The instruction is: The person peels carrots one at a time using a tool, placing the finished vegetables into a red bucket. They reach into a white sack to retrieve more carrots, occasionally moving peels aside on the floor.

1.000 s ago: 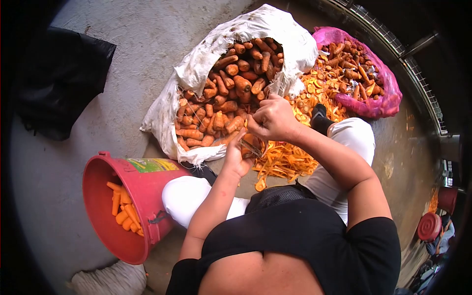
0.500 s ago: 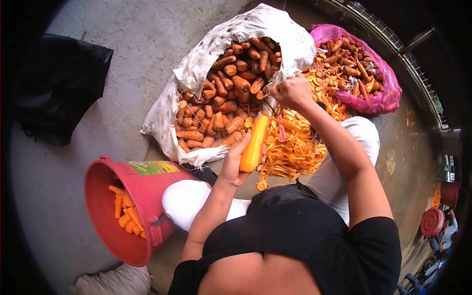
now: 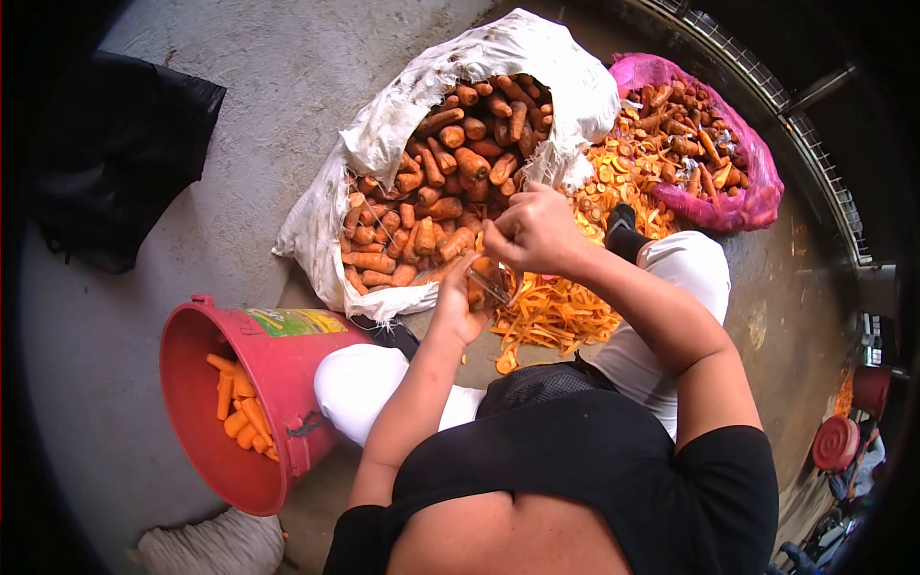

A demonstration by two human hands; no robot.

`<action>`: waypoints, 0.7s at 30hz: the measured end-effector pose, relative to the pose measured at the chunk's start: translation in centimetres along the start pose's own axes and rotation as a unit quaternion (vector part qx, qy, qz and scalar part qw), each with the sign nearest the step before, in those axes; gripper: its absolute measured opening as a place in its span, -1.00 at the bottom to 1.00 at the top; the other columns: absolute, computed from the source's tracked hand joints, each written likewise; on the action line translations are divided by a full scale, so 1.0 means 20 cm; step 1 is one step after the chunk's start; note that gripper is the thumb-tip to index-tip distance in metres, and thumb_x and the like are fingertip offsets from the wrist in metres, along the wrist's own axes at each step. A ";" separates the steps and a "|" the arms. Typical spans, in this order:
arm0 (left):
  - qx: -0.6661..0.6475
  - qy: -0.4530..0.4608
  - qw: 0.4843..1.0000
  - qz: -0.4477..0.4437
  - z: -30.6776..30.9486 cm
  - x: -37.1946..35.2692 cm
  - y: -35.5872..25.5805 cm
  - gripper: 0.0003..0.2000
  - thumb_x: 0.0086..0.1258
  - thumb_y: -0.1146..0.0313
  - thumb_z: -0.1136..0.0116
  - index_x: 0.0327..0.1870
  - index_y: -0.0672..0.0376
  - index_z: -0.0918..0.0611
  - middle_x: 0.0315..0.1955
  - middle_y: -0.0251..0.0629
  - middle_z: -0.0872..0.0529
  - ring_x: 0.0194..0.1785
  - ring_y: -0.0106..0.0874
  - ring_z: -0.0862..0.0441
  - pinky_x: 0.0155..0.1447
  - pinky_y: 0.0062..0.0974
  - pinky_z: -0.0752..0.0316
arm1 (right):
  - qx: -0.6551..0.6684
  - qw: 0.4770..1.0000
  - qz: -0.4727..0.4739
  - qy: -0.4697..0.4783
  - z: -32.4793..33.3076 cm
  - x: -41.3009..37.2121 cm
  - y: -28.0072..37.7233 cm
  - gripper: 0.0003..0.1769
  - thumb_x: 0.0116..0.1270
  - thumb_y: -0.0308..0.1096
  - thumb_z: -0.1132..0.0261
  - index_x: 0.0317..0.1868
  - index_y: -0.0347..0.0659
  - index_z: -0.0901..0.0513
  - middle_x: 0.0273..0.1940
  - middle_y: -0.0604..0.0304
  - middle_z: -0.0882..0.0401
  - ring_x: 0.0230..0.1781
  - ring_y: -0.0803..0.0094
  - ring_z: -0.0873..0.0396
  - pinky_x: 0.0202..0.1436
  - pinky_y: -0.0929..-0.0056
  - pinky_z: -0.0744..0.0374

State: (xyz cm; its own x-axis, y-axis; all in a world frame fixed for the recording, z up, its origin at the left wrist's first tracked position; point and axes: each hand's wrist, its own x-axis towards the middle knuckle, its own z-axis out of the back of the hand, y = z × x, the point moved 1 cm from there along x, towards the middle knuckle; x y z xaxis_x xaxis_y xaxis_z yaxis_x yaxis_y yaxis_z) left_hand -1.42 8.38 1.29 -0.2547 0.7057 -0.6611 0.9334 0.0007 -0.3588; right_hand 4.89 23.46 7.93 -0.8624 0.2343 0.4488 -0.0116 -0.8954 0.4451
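Note:
My left hand [image 3: 458, 305] is closed around a carrot [image 3: 475, 295], mostly hidden by fingers and the tool over it. My right hand [image 3: 539, 228] is shut on what looks like a peeler [image 3: 491, 285], its metal part showing against the carrot. Just beyond my hands, a white sack [image 3: 369, 144] lies open, full of unpeeled carrots [image 3: 426, 230]. Orange peelings and cut carrot ends [image 3: 565, 316] are heaped on the floor beneath my right hand.
A red bucket [image 3: 302, 369] lies tipped at the left with peeled carrots [image 3: 240, 407] inside. At the back right is a pink sack [image 3: 762, 187] of carrot pieces. A black bag [image 3: 134, 163] lies far left; a pale sack [image 3: 216, 548] is below the bucket.
My right hand has come down and closer to my left hand. The peeled carrot, earlier pointing up in full view, is now mostly hidden, and the peeler is over it.

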 end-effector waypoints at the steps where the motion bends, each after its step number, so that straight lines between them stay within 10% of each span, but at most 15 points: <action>1: -0.008 -0.008 1.000 0.017 0.01 0.01 0.00 -0.76 0.44 0.12 -0.02 -0.04 0.04 -0.56 -0.26 -0.40 -0.64 -0.21 -0.45 -0.61 -0.15 -0.39 -0.57 | -0.006 1.000 0.013 0.005 -0.01 -0.01 0.01 -0.66 0.06 -0.27 -0.27 -0.84 -0.09 -0.53 -0.80 0.25 -0.40 -0.70 0.31 -0.41 -0.44 0.34 -0.38; 7: -0.019 -0.053 0.998 0.019 0.03 0.01 0.02 -0.66 0.46 0.15 0.09 0.09 0.17 -0.48 -0.16 -0.21 -0.65 -0.16 -0.30 -0.65 -0.10 -0.31 -0.62 | -0.009 0.999 0.034 0.007 -0.03 -0.04 0.01 -0.66 0.03 -0.30 -0.26 -0.85 -0.08 -0.50 -0.79 0.26 -0.40 -0.69 0.31 -0.42 -0.47 0.33 -0.36; 14: 0.073 0.108 0.991 -0.016 -0.04 -0.08 0.02 -0.64 0.55 0.10 0.24 0.03 0.20 -0.46 -0.31 -0.20 -0.61 -0.37 -0.41 -0.59 -0.41 -0.49 -0.51 | -0.060 0.998 -0.025 -0.011 -0.03 0.00 -0.18 -0.57 0.20 -0.16 -0.18 -0.79 -0.10 -0.64 -0.79 0.18 -0.47 -0.73 0.26 -0.48 -0.33 0.32 -0.50; 18: 0.085 0.172 0.981 -0.003 0.00 -0.08 0.01 -0.62 0.56 0.05 0.20 0.04 0.20 -0.47 -0.35 -0.21 -0.62 -0.38 -0.45 -0.61 -0.36 -0.52 -0.55 | -0.200 0.950 -0.204 0.130 0.05 0.08 -0.31 -0.47 0.29 -0.07 -0.07 -0.78 -0.10 -0.63 -0.79 0.19 -0.49 -0.74 0.32 -0.50 -0.23 0.34 -0.53; 21: 0.083 0.187 0.979 0.004 -0.04 -0.12 -0.02 -0.60 0.55 0.02 0.19 0.05 0.20 -0.47 -0.33 -0.20 -0.62 -0.37 -0.44 -0.62 -0.34 -0.51 -0.56 | -0.237 0.951 -0.199 0.027 0.07 0.06 -0.41 -0.53 0.24 -0.06 -0.11 -0.71 -0.13 -0.66 -0.73 0.09 -0.54 -0.66 0.18 -0.57 -0.21 0.26 -0.56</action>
State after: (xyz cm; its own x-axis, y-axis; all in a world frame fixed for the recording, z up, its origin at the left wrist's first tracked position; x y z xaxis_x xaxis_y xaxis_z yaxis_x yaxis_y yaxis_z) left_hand -0.96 7.22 3.53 -0.1078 0.9153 -0.3881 0.8734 -0.0993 -0.4767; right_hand 4.61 31.66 6.00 -0.7673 0.5810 0.2716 -0.5570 -0.8136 0.1668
